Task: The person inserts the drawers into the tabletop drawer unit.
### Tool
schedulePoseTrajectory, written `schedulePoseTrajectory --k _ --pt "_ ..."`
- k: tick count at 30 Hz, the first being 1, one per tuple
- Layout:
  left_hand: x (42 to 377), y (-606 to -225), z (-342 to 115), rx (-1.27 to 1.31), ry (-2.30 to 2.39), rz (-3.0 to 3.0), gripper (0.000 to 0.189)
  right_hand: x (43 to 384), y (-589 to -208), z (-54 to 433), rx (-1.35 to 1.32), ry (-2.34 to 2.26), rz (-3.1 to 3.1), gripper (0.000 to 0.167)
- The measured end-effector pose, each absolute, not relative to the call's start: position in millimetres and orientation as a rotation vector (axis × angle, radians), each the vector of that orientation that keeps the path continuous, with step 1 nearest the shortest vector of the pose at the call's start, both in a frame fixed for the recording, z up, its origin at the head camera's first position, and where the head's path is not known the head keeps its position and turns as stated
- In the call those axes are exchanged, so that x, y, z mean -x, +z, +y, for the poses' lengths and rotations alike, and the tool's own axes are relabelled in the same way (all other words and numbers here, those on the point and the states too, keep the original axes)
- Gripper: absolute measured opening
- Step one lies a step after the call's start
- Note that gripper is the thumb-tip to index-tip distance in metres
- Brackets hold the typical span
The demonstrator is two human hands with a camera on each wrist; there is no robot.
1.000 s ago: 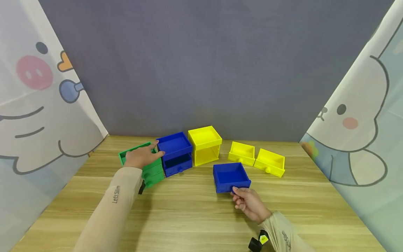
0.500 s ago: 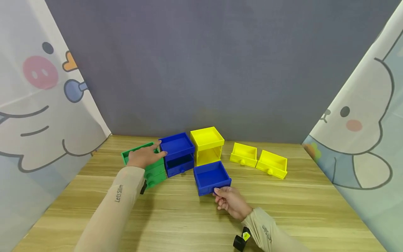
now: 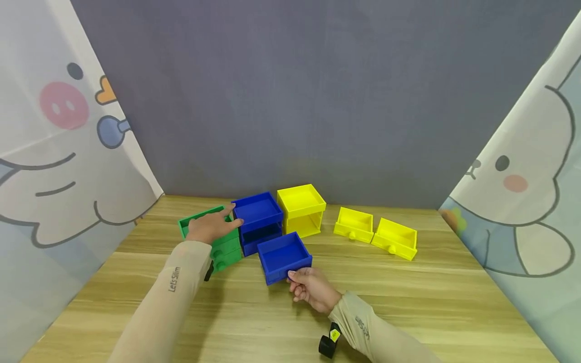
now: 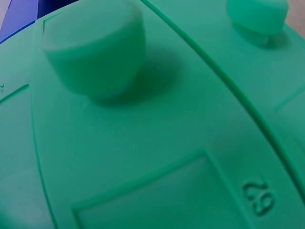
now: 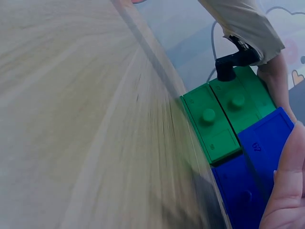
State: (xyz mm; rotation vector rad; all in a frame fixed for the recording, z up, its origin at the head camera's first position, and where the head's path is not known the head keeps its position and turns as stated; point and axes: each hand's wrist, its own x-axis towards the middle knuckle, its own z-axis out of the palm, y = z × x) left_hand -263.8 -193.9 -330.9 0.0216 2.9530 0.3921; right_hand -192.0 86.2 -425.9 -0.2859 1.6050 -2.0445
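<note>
In the head view my right hand pinches a loose blue drawer by the front of it, between thumb and fingers. The drawer is held over the table, just in front of a blue cabinet with an open upper slot and a drawer below. My left hand lies over the green cabinet, its thumb and forefinger stretched to the blue cabinet's left top edge. Green drawer fronts with round knobs fill the left wrist view. My right thumb shows against the blue drawer in the right wrist view.
A yellow cabinet with an open front stands right of the blue one. Two yellow drawers lie farther right on the wooden table. A grey panel rises behind, with cartoon-printed cloth on both sides.
My right hand has carried the blue drawer left, from in front of the yellow drawers to in front of the blue cabinet. The left hand keeps its place on the cabinets.
</note>
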Motion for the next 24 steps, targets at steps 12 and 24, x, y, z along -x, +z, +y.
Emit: schedulePoseTrajectory --k 12,24 --pt "264 -329 -193 -0.007 0.352 2.970 0.077 203 -429 66 0.269 -2.077 1.542 0.025" --pt "264 -327 -188 0.012 0.323 2.961 0.075 213 -422 54 0.276 -2.072 1.590 0.024"
